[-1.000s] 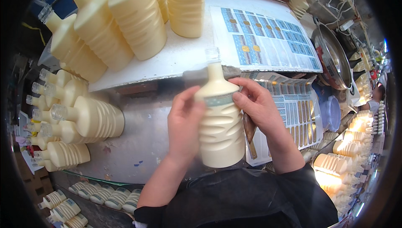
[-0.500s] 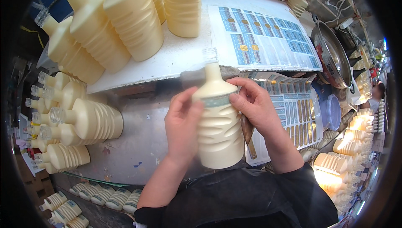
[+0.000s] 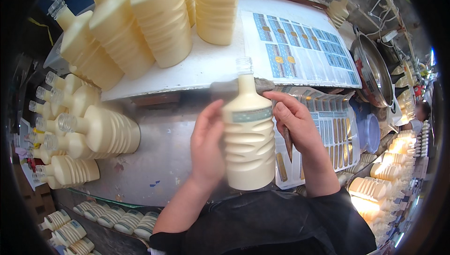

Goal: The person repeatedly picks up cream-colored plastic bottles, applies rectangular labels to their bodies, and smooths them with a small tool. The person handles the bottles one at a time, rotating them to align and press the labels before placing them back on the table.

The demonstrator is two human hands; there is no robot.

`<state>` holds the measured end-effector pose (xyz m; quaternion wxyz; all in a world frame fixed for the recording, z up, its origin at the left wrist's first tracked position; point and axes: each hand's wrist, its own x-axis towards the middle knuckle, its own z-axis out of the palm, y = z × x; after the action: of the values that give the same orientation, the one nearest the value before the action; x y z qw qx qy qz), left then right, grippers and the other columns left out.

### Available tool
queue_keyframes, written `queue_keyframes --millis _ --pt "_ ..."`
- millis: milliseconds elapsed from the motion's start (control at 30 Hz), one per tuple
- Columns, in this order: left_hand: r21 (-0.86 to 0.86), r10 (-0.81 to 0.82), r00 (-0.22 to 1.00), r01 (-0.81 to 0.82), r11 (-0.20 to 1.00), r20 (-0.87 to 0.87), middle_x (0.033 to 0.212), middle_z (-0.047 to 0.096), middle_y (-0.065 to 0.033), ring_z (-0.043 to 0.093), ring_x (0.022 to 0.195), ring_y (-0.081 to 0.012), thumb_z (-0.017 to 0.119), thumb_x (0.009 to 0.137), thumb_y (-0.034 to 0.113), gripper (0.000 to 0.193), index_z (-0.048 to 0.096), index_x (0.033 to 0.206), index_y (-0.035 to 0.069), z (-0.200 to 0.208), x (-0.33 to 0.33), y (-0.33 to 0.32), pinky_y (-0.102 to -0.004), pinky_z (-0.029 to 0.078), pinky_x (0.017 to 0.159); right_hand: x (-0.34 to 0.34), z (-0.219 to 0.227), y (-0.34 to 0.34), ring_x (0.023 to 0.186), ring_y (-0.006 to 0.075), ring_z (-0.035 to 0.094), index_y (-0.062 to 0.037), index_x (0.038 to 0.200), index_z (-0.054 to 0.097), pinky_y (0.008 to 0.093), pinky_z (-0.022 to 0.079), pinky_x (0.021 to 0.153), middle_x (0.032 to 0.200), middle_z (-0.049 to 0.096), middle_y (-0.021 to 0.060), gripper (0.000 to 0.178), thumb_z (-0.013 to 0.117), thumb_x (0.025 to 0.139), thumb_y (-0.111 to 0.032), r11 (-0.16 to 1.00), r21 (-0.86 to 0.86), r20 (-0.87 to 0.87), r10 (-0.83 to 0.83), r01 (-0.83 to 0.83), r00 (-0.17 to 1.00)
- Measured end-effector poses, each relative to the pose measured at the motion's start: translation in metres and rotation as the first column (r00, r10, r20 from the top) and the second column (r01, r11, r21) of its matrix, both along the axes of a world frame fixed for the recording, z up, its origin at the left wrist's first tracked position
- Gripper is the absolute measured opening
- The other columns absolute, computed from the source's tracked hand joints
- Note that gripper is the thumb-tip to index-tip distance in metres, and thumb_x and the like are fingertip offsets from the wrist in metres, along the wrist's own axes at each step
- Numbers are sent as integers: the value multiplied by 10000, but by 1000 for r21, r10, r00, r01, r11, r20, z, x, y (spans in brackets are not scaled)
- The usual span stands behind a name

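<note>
A cream ridged bottle point(image 3: 250, 152) with a clear threaded neck is right in front of me, its neck toward the white table. Across its shoulder runs a blue-green label strip point(image 3: 252, 115). My left hand point(image 3: 206, 145) is beside the bottle's left side, somewhat blurred, its fingers stretched out and holding nothing. At the right shoulder is my right hand point(image 3: 296, 121), index fingertip close to the bottle and thumb bent. Tucked in its fingers is a thin brown pointed tool point(image 3: 288, 143), its upper part hidden. A grey cloth roll point(image 3: 225, 88) lies behind the neck.
Large cream bottles point(image 3: 161, 25) stand on the white table point(image 3: 211, 60) beside a label sheet point(image 3: 307, 44). Another sheet point(image 3: 328, 128) hangs below the table edge. More bottles point(image 3: 110, 131) lie stacked left; others point(image 3: 375, 187) fill the right. A metal basin point(image 3: 372, 63) and purple tub point(image 3: 371, 131) stand right.
Both hands have drawn slightly away from the bottle's sides, the left no longer touching its shoulder. The whole view has shifted a little, so things sit further right.
</note>
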<state>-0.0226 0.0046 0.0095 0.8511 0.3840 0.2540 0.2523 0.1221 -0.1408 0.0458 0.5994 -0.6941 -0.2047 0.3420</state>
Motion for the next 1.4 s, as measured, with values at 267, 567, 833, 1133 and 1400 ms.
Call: queue_keyframes --millis 267,567,833,1133,1400 --pt "52 -26 1000 26 998 7 1283 594 -119 578 1167 -180 425 1024 14 404 498 1421 -15 3 -3 -6 -329 465 1038 -1 -5 -2 681 11 507 -18 1383 589 162 408 612 862 598 -48 359 529 1042 -112 1000 -12 -39 -10 9 999" --pt "126 44 999 -40 991 -32 1326 595 -125 611 1159 -192 499 1003 22 438 512 1439 -10 -3 -1 -8 -324 478 1031 5 -4 -5 724 19 513 -24 1398 582 168 417 640 911 591 -50 393 538 1018 -114 999 13 -53 33 -32 998" --pt "24 43 999 -43 999 -8 1319 637 -144 626 1177 -199 489 1058 88 397 516 1437 -30 8 4 -8 -353 487 1040 11 -17 -7 841 29 572 -20 1361 604 188 468 747 1042 662 -7 363 532 1032 -156 991 126 -115 68 -53 991" --pt "95 93 990 -84 992 -101 1310 632 -131 629 1163 -193 603 1012 29 398 536 1401 -28 5 7 -10 -345 507 1024 7 -24 0 817 35 573 -32 1270 622 200 468 721 932 648 -1 306 644 1003 -180 995 94 -68 49 -43 996" --pt "94 96 991 -86 992 -96 1312 625 -127 630 1158 -191 615 999 8 411 537 1400 -27 5 8 -12 -342 511 1025 4 -22 1 714 11 514 -50 1259 629 187 417 629 793 574 -54 327 701 973 -192 998 67 -36 23 -21 999"
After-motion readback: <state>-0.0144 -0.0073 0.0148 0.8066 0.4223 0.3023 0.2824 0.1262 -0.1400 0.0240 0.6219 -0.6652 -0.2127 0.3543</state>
